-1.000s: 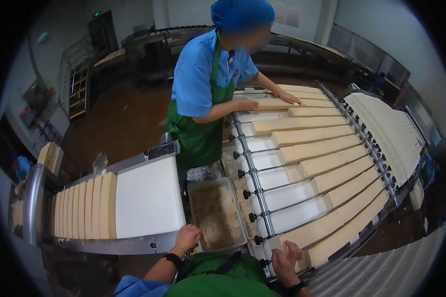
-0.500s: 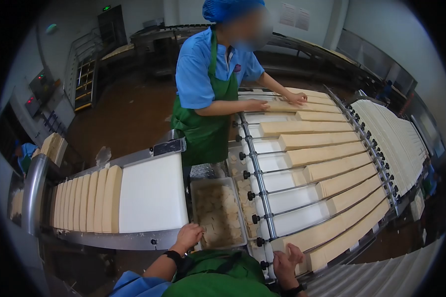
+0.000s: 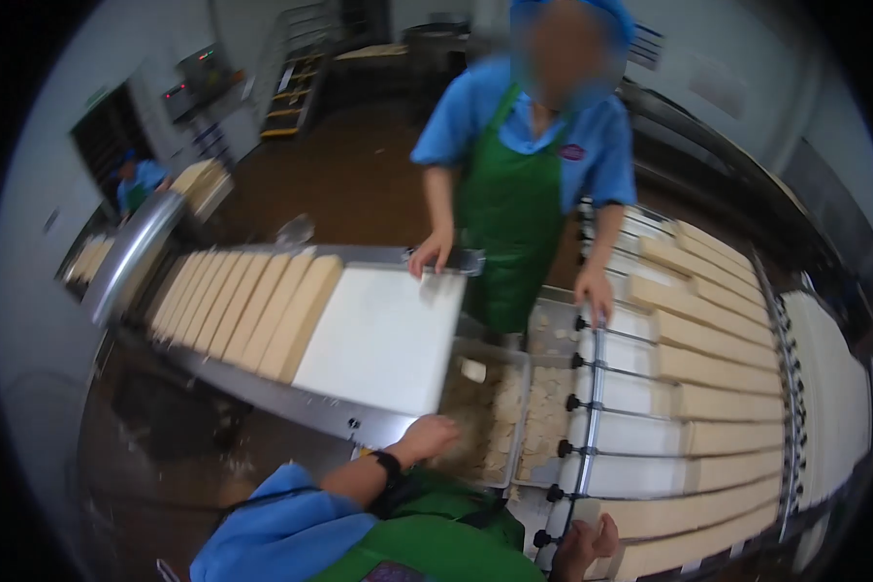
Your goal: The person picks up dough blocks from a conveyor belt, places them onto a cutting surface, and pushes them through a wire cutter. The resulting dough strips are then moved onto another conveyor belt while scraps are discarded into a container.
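My left hand (image 3: 425, 438) hovers by the lower end of a white conveyor belt (image 3: 383, 335), beside a bin (image 3: 522, 403) of pale scraps. Its fingers are loosely extended, slightly blurred, and nothing shows in them. At the near end of a long cream-coloured dough strip (image 3: 689, 516), my right hand (image 3: 589, 545) has its fingers closed on a thin pale dough slice (image 3: 585, 511); whether the slice is separate from the strip is hard to see. More dough strips (image 3: 737, 407) lie between metal rods on the white table. Over the bin is a small pale piece (image 3: 472, 369).
Across from me stands a co-worker (image 3: 514, 165), one hand at the conveyor's far edge, the other on the rod frame. Dough blocks (image 3: 301, 315) stand in a row on the conveyor. Black knobs line the metal rail (image 3: 592, 407). Another person (image 3: 141, 181) is far left.
My view has swung left. The co-worker has turned from the strips, one hand now reaching the conveyor. A pale piece now shows over the bin. My right hand remains at the strip's end.
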### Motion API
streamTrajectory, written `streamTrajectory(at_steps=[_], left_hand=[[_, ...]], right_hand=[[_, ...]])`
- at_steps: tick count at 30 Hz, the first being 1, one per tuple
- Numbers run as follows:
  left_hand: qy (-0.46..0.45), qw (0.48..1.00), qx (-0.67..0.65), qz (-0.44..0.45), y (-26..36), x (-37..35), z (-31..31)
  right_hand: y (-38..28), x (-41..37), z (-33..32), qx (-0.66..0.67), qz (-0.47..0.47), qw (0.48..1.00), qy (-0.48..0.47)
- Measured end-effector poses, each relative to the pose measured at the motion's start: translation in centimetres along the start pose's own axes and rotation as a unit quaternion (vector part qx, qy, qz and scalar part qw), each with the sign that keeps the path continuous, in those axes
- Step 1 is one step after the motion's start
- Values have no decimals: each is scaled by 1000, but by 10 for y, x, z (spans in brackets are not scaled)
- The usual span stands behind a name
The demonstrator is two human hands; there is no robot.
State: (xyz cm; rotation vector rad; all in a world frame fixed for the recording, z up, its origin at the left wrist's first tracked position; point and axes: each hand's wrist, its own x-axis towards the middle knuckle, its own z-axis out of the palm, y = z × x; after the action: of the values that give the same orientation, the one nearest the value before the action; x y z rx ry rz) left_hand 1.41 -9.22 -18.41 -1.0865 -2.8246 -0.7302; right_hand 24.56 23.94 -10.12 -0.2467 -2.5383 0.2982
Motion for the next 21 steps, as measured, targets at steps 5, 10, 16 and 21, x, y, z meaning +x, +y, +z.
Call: streamTrajectory(at_steps=[5, 10, 16, 21], left_hand=[[-4, 998, -34, -46, 15, 5, -23], [40, 995, -81, 35, 10, -6, -22], [394, 848, 24, -354, -14, -62, -69], [294, 649, 75, -698, -110, -139, -80]], right_hand=[[4, 11, 3, -36, -47, 998, 33], [-26, 32, -15, 115, 233, 965, -45], [-18, 49, -33, -76, -74, 992, -67], [-51, 85, -58, -97, -124, 969, -189]])
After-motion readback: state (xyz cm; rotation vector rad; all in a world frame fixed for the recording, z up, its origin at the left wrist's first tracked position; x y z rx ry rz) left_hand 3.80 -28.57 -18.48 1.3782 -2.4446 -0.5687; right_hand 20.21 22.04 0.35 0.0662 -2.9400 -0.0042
